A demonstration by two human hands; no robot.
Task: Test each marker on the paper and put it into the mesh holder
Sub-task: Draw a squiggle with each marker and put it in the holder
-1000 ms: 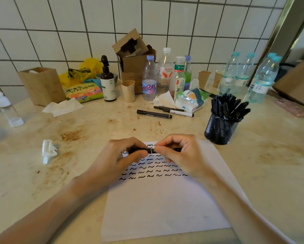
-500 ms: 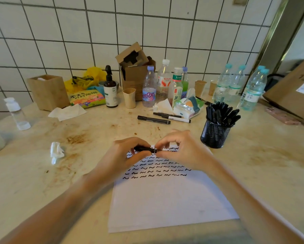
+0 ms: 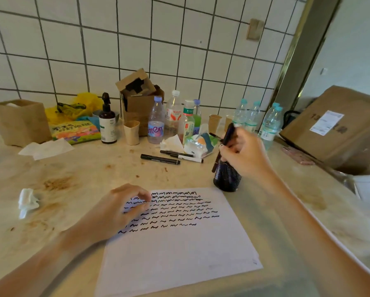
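A white sheet of paper (image 3: 175, 249) lies in front of me, its upper part covered with rows of black squiggles. My left hand (image 3: 117, 211) rests on the paper's left edge, fingers loosely curled, holding nothing. My right hand (image 3: 244, 155) is raised over the black mesh holder (image 3: 225, 179) and grips a black marker (image 3: 228, 133) almost upright. The hand hides most of the holder's top and the markers standing in it. Three loose markers (image 3: 160, 159) lie on the counter beyond the paper.
Water bottles (image 3: 156, 123), paper cups, a dark pump bottle (image 3: 107, 125), a tissue pack and cardboard boxes crowd the back against the tiled wall. A crumpled tissue (image 3: 27, 201) lies at the left. A large cardboard box (image 3: 338, 127) stands at the right.
Both hands held the marker together over the paper before. Now my right hand has carried it up and right to above the mesh holder, and my left hand has let go and stayed on the paper.
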